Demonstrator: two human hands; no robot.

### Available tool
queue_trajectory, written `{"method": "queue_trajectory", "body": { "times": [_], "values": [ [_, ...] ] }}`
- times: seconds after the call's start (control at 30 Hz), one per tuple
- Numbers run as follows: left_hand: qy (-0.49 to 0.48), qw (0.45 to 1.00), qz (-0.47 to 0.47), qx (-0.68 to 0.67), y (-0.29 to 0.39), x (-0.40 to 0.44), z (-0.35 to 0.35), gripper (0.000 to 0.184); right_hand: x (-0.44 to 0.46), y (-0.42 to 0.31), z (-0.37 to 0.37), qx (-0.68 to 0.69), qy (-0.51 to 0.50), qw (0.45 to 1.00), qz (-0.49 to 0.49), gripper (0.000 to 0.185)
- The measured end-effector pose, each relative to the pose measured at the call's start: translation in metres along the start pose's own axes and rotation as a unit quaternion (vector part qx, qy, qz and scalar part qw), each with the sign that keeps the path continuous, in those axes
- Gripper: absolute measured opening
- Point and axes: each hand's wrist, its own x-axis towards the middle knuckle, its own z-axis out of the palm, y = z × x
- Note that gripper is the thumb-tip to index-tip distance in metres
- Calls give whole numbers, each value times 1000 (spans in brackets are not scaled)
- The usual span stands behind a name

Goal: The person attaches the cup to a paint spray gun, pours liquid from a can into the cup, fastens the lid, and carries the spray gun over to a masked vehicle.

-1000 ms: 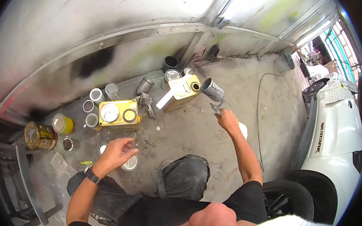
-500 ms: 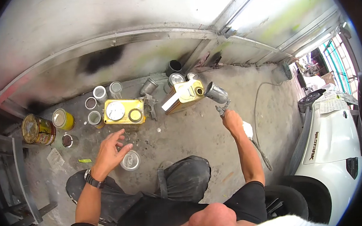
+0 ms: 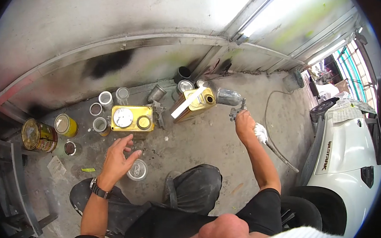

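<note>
My right hand [image 3: 245, 125] is wrapped round the handle of a spray gun [image 3: 238, 110], whose grey metal cup [image 3: 228, 97] is tipped on its side, its mouth toward the rectangular tin. A white cloth [image 3: 260, 133] hangs below that hand, by the hose. My left hand [image 3: 120, 158] is empty, fingers apart, above the floor beside a round silver lid [image 3: 137, 170]. Just beyond it stands a yellow square tin [image 3: 131, 118] with round lids on top. Another yellow-topped tin [image 3: 194, 102] carries a white strip [image 3: 188, 102] across it.
Several cups and cans stand along the wall, among them a yellow can [image 3: 66, 126] and a large can [image 3: 38, 135]. A metal frame [image 3: 24, 188] is at the left. A hose [image 3: 283, 157] crosses the floor near a white vehicle [image 3: 349, 147] at the right.
The spray gun has tilted, bringing its cup from mouth-up to nearly level. My right hand has shifted slightly right. My left hand has opened and moved a little left, uncovering the silver lid.
</note>
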Motion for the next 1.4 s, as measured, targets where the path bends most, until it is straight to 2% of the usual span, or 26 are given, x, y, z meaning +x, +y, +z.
{"method": "queue_trajectory", "body": {
  "times": [0.03, 0.13, 0.23, 0.27, 0.3, 0.4, 0.5, 0.6, 0.7, 0.8, 0.83, 0.93, 1.03, 1.1, 1.2, 1.3, 1.4],
  "values": [
    [2, 1000, 1, -1, 0, 0, 0, 62, 1, -2, 3, -28, 10, 999, 25, 21],
    [1, 1000, -5, 6, 4, -1, -4, 62, -1, 15, -8, 29, -65, 995, -73, 29],
    [4, 1000, 8, 20, 10, -5, -8, 61, -15, 22, -29, 163, -158, 966, -122, 32],
    [3, 1000, 22, 19, 10, -5, -10, 61, -23, 15, -55, 309, -252, 915, -56, 33],
    [1, 999, 32, 17, 6, -5, -9, 61, -32, 10, -84, 438, -345, 830, 10, 35],
    [-13, 999, 44, 15, -2, -5, 2, 59, -58, -12, -130, 656, -378, 653, -25, 39],
    [-41, 997, 65, 20, -5, -4, 17, 56, -79, -65, -160, 750, -369, 543, -79, 52],
    [-79, 995, 57, -12, -10, -3, 38, 53, -75, -115, -193, 788, -397, 453, -125, 75],
    [-92, 992, 42, -77, -11, -4, 52, 51, -73, -159, -223, 790, -412, 395, -224, 95],
    [-75, 986, 27, -143, -9, -6, 61, 47, -79, -188, -251, 771, -439, 367, -279, 102],
    [-67, 984, 23, -164, -8, -7, 62, 45, -87, -199, -251, 780, -440, 390, -215, 104],
    [-91, 954, -64, -277, -3, -6, 53, 31, -104, -213, -278, 765, -409, 391, -309, 105],
    [-66, 908, -42, -411, -12, -6, 57, 20, -117, -224, -278, 766, -394, 400, -313, 106],
    [-70, 902, -54, -422, -16, -8, 59, 15, -116, -227, -270, 755, -395, 402, -334, 108],
    [-61, 902, -76, -420, -16, -13, 61, 12, -119, -236, -260, 764, -396, 406, -308, 111],
    [-58, 904, -89, -414, -17, -16, 61, 13, -117, -236, -259, 762, -429, 385, -297, 116],
    [-28, 909, -74, -409, -13, -14, 64, 17, -111, -231, -258, 760, -479, 318, -303, 121]
  ]
}}
